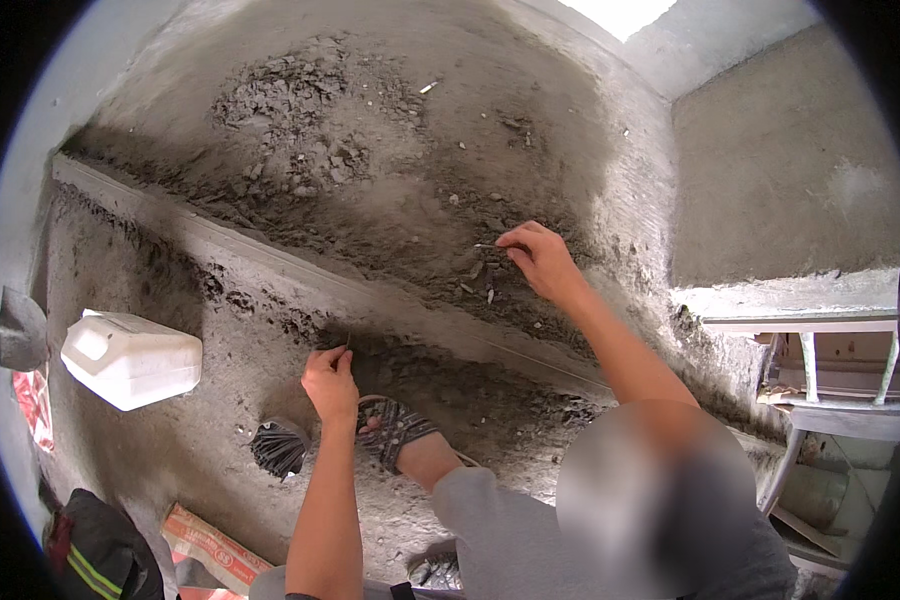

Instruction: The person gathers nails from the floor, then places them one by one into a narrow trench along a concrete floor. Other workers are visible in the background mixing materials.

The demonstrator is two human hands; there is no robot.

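Note:
My right hand (540, 262) is closed in a pinch above the rubble-strewn upper surface. A small, thin, whitish stick (485, 246) pokes out from its fingertips; its kind is too small to make out. Lower and to the left, my left hand (330, 382) is also pinched. A short, thin sliver shows at its fingertips, too fine to name. Between the hands runs a grey raised ledge (300, 278), crossing the ground at a slant. Loose dark crumbs and a small white piece (490, 296) lie below my right hand.
A white plastic jug (135, 362) lies at left, near a shovel blade (22, 330). A bundle of dark thin rods (278, 449) sits by my sandalled foot (395, 432). Broken mortar (290, 110) covers the far ground. A metal frame (845, 410) stands at right; a paper sack (215, 540) lies lower left.

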